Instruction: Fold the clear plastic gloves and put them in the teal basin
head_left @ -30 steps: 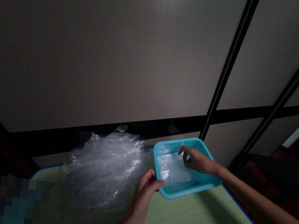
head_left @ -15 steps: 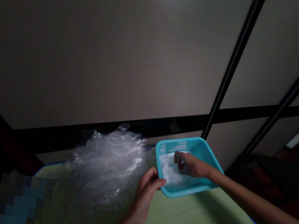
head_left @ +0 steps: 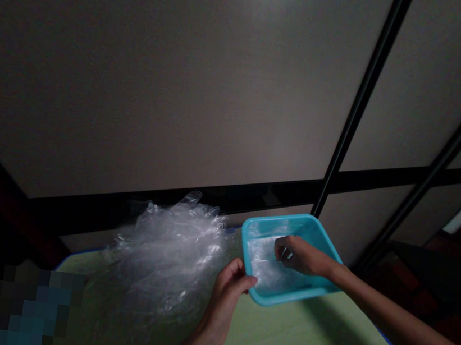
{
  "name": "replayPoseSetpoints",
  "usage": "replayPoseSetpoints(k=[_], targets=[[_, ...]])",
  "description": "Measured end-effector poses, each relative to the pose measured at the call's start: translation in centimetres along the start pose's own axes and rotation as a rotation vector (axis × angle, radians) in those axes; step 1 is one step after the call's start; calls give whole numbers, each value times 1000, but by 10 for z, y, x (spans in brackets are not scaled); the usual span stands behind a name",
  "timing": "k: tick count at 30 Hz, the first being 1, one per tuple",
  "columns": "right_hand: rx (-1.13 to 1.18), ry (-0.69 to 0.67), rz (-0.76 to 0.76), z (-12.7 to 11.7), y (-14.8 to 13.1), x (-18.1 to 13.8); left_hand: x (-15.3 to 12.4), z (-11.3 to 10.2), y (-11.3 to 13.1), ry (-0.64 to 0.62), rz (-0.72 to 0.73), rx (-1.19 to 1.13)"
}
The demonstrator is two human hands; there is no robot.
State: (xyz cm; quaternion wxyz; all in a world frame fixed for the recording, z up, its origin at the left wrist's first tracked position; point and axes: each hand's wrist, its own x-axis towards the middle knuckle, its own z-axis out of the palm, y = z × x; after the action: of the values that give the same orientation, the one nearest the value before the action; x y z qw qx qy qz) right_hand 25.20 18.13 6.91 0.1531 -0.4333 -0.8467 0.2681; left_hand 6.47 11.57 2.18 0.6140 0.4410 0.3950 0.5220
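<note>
A light-blue plastic basin (head_left: 322,247) is tilted above the table's far edge. My left hand (head_left: 228,294) grips its near left corner, with the thumb over the rim and the fingers underneath. Thin clear plastic film (head_left: 263,262) lies flat on the basin's floor. Inside the basin, my right hand (head_left: 302,255) is closed, fingertips curled together just over the film; whether they pinch any of it I cannot tell. To the left of my left hand rests a loose heap of crumpled clear plastic (head_left: 173,250), with finger-like tips on its upper edge.
The pale green table (head_left: 276,342) has a blue edge. Right behind it stand wardrobe doors (head_left: 182,87) with black strips. A blurred-out patch (head_left: 43,306) covers the lower left corner. Dark red and black items (head_left: 424,277) are at the far right.
My right hand has shifted slightly to the right inside the basin, its fingers still curled. My left hand keeps its hold on the rim. The heap looks the same.
</note>
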Motion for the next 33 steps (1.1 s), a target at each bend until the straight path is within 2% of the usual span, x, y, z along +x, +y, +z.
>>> replayPoseSetpoints(k=[4,10,14,18,20,24,28,33], targets=[[1,30,-15,4,-2,3,0,0,2,4,5,-8],[50,-55,-37,13,-6,8,1,0,0,10,11,-21],[72,-61,-72,2,-15,3,4,-2,-2,15,20,-35],[81,-108,-161,-9,-32,-17,9,-6,-5,29,34,-61],[18,-85,-171,-7,-38,-30,12,-8,-7,40,39,-67],[-258,38,-95,9,-43,-45,18,-8,-10,66,57,-78],[-431,161,-55,25,-38,-46,23,-5,-11,75,78,-74],[-580,282,-98,35,-27,-42,27,-4,-14,112,99,-51]])
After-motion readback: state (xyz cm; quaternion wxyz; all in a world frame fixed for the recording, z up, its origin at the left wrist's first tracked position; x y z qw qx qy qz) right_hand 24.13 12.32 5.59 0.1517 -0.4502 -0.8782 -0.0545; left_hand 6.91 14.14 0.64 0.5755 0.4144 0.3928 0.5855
